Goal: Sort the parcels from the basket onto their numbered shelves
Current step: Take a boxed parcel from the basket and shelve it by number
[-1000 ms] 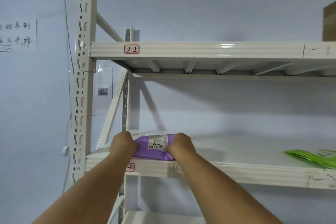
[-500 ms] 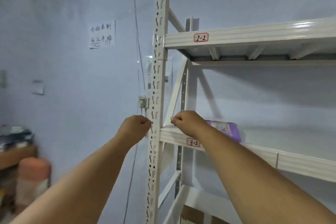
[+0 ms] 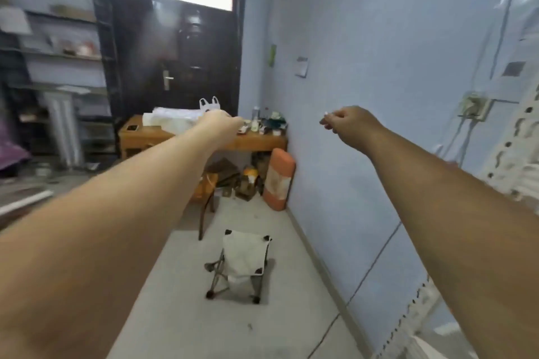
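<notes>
My left hand point(image 3: 222, 125) reaches forward at mid-height, holding nothing, its fingers loosely curled and blurred. My right hand point(image 3: 348, 125) is raised beside it near the blue wall, fingers loosely curled, also holding nothing. Only the white perforated upright of the shelf rack point(image 3: 514, 154) shows, at the right edge. No parcel, shelf label or basket can be made out in this view.
A small folding stool point(image 3: 242, 267) stands on the grey floor ahead. Beyond it is a cluttered wooden desk point(image 3: 259, 141) with a white plastic bag point(image 3: 209, 103), an orange cushion point(image 3: 278, 179) against the wall, and a dark door point(image 3: 178, 52). Dark shelving point(image 3: 58, 67) fills the left.
The view has swung left, away from the rack. Both hands let go of the purple parcel on shelf 3-2 and pulled back; they now hang free in the air.
</notes>
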{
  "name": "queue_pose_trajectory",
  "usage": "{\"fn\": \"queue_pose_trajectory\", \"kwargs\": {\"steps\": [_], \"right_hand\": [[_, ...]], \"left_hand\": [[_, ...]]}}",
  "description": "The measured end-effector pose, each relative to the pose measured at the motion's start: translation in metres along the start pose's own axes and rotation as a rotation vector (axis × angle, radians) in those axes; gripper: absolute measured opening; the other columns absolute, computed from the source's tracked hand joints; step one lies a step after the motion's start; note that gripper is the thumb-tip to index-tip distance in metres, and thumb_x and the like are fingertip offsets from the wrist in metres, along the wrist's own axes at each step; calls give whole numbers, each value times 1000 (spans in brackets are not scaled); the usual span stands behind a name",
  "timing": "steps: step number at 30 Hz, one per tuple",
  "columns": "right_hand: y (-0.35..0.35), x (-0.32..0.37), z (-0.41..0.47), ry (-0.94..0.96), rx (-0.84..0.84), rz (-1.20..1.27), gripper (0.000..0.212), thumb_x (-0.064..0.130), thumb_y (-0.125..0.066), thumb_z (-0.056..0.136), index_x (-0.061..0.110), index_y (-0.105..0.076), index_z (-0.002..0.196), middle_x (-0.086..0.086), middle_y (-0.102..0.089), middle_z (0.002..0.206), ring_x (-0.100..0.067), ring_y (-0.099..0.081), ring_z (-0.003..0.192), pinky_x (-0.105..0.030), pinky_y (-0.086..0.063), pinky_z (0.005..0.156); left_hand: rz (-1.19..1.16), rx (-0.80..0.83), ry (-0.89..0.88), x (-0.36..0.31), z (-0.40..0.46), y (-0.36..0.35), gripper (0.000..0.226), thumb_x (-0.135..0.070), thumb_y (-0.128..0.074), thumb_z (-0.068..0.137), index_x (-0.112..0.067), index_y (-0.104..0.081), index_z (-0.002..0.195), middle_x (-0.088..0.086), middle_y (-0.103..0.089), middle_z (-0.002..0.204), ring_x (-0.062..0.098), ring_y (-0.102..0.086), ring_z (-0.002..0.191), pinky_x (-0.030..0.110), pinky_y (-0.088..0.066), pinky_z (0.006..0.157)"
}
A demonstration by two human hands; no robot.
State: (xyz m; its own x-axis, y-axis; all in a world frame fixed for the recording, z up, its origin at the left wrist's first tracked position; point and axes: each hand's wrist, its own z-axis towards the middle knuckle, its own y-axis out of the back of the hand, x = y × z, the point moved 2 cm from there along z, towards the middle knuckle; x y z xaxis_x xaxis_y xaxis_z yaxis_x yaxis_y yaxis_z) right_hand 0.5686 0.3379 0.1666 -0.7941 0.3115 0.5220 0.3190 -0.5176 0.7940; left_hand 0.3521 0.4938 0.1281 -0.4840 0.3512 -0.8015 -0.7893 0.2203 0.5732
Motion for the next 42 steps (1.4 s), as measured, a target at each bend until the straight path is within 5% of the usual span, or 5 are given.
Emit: {"fn": "queue_pose_trajectory", "kwargs": {"steps": [3,18,30,37,42], "right_hand": [[-69,-18,-1,-10,79,17,41,37,-43,99,7,-69,108,-13,-68,110,-30,-59,106,-37,-47,95],[-606,-354,-290,-788,725,132,46,40,-32,104,14,-55,133,-9,-55,134,-28,-53,116,-29,-36,82],[-965,-499,-475,-1628,675,863,47,45,-43,99,15,-45,136,-9,-49,134,-32,-57,95,-44,-50,81],[-1028,-514,-477,-1653,605,1025,71,68,-32,90,12,-60,124,-11,-65,124,-28,-62,93,-43,-49,81],[-960,-501,-473,-1735,599,1049,71,74,-36,84,15,-70,104,-13,-72,98,-30,-64,87,-40,-52,74]], "left_hand": [[67,-69,119,64,-16,-9,27,-40,-48,92,-17,-62,97,3,-61,88,18,-57,75,31,-45,60],[6,226,883,583,-226,-342,37,-33,-45,98,-13,-60,125,9,-59,131,26,-54,116,33,-40,96],[-345,205,1127,890,-297,-603,49,-18,-44,99,-12,-34,146,14,-45,141,30,-49,121,36,-41,97],[-85,328,1182,1028,-287,-667,90,-78,-34,65,-33,-35,142,7,-34,149,33,-37,132,53,-31,109],[-439,238,1317,914,-302,-621,69,-74,-49,72,-25,-49,121,4,-55,125,26,-56,107,41,-49,89]]}}
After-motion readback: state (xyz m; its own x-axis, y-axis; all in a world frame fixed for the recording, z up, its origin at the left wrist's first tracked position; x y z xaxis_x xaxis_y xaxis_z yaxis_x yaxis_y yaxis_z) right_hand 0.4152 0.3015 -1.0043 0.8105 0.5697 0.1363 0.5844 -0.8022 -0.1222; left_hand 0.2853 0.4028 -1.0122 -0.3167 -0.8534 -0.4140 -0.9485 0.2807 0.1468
